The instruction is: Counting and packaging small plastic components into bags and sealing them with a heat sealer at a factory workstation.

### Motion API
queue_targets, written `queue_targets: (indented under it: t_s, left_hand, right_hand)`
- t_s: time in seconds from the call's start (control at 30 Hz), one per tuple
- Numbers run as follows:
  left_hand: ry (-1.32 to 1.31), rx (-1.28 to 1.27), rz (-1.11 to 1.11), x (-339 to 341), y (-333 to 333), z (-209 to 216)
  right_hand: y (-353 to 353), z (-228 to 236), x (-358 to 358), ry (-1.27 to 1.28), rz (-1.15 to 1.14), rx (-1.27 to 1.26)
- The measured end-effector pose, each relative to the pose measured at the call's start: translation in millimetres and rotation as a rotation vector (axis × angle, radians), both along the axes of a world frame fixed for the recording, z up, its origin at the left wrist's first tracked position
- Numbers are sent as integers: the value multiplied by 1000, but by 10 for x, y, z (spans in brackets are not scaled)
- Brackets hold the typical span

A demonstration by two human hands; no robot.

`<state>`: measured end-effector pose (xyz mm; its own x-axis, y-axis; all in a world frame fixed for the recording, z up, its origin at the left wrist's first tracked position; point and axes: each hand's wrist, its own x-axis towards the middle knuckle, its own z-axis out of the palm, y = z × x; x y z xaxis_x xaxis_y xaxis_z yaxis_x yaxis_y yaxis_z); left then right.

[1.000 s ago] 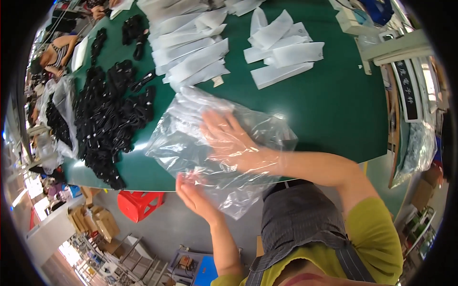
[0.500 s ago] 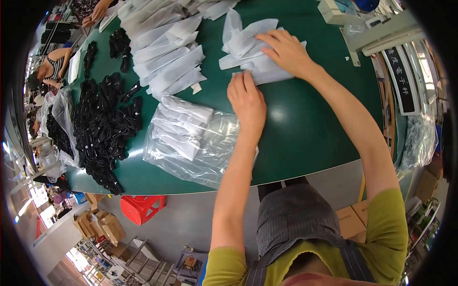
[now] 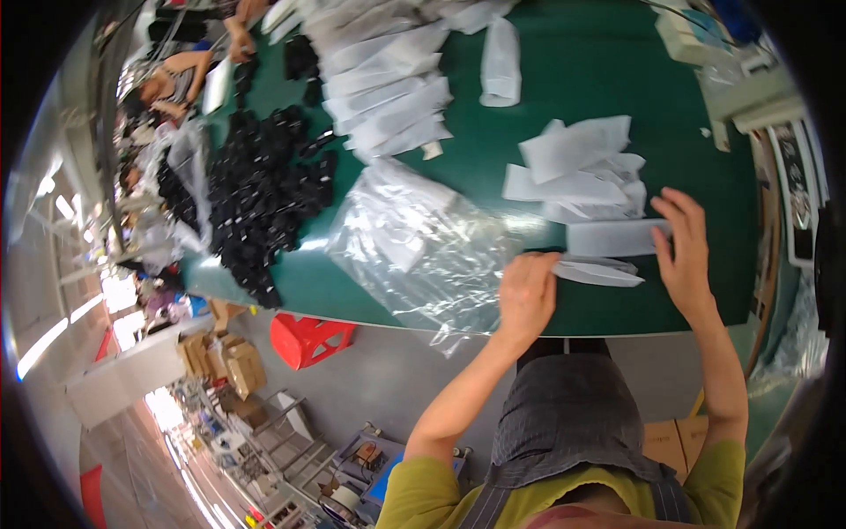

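Observation:
My left hand (image 3: 529, 295) is closed with its fingers pinching the end of a white translucent packet (image 3: 601, 273) near the table's front edge. My right hand (image 3: 686, 251) has its fingers apart at the right end of another flat white packet (image 3: 617, 238). Just beyond them lies a loose pile of similar white packets (image 3: 577, 181), overlapping at angles. Left of my left hand, a large clear plastic bag (image 3: 441, 264) lies flat with white packets showing through it. What is inside the packets is not clear.
On the green table (image 3: 397, 309) lie a heap of bundled black cables (image 3: 264, 194), rows of white packets (image 3: 388, 88) and one lone packet (image 3: 500, 66). A scale (image 3: 797, 194) is at the right. A red stool (image 3: 308, 339) stands below the front edge. Another person (image 3: 181, 79) sits far left.
The small packet pile has come nearer to me, while one packet lies apart farther back. My left hand now pinches a packet at the front. The clear bag has shifted, and the view has turned.

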<state>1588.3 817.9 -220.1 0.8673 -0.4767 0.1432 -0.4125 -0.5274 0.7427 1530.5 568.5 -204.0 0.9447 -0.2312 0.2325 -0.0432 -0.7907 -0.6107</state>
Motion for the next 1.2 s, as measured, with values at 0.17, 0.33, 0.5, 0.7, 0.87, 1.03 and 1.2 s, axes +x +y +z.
queue_targets:
  t_s: [0.17,0.33,0.5,0.7,0.87,1.03,1.2]
  left_hand:
    - [-312,183,-309,-380,19,160]
    - [-378,161,-388,-112,-260,-240]
    - [-321,42,-506,-57,-180,-274]
    - [-387,126,-556,21,-187,-186]
    - [-264,90,-490,46,-312,-189]
    - [-386,191,-453,69,-234,-29]
    - [-266,153,-527,51,-176,-168]
  right_hand:
    - [-46,-143,-99,69,181,-91]
    - [33,-116,-69,53,163,-224]
    - [21,-27,-156,157,242,-121]
    - [217,-1,-34,44,405,-35]
    - [99,-181,242,96,280,-256]
    - [118,17,181,302,436,89]
    - [417,12,620,4,327,-101]
